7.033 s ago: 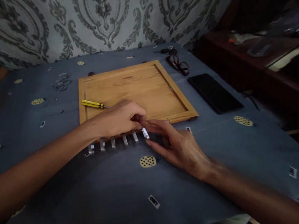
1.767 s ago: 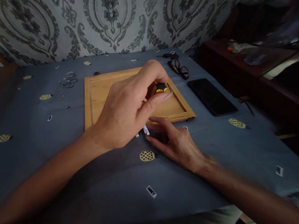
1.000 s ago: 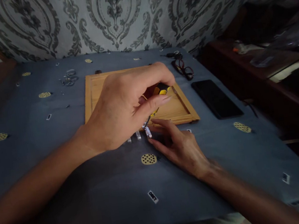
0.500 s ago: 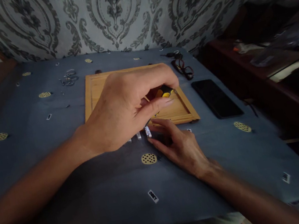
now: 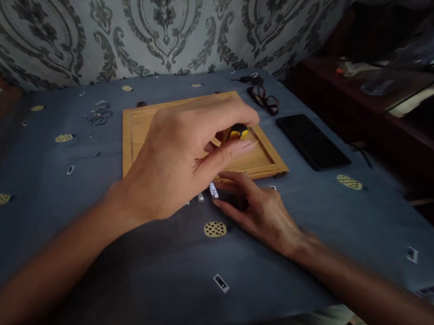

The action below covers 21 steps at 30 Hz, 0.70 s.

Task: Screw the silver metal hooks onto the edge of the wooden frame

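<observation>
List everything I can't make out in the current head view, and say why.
Head view:
- Tip of the screwdriver: hidden by the left hand.
- Number of metal clips: the left hand covers part of the row.
- Exact shapes of the small metal pieces: too small.
- Things on the shelf at right: dark and blurred.
- Left forearm: cut off by the left edge.

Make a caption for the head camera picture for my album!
Left hand holding a screwdriver over the wooden board, right hand at a metal clip.
</observation>
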### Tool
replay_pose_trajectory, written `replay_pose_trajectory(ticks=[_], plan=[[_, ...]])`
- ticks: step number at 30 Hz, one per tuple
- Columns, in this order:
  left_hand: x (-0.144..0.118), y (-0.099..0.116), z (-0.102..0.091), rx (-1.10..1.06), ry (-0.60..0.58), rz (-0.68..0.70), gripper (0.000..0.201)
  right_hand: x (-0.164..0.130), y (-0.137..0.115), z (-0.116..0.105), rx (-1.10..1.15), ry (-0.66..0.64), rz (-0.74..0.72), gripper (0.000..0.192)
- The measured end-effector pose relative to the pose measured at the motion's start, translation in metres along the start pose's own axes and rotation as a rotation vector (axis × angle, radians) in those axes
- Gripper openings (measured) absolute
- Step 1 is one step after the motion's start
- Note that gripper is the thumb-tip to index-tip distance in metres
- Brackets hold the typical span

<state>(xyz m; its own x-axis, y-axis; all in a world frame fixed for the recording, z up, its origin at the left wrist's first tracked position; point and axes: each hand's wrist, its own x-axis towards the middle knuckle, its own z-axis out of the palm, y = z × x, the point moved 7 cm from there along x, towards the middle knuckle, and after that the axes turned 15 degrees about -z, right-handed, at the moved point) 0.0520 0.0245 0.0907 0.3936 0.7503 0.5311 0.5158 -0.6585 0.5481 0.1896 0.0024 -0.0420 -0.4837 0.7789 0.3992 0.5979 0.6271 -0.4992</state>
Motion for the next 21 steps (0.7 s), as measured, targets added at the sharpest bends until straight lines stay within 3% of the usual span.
replay_pose_trajectory(ticks=[5, 15, 21], plan=[[-0.0017, 0.0001, 0.0032, -0.007, 0.057, -0.016, 0.012, 0.0, -0.0014, -0.0013, 0.032, -0.005, 0.007, 0.038], [0.0011, -0.0001, 0.0028, -0.022, -0.047, 0.006, 0.019, 0.0004, -0.0007, -0.0003, -0.017, -0.014, -0.005, 0.037], [-0.0021, 0.0018, 0.0035, -0.068, 0.1, 0.075, 0.011, 0.0007, -0.0012, -0.001, 0.0, -0.003, -0.002, 0.038]])
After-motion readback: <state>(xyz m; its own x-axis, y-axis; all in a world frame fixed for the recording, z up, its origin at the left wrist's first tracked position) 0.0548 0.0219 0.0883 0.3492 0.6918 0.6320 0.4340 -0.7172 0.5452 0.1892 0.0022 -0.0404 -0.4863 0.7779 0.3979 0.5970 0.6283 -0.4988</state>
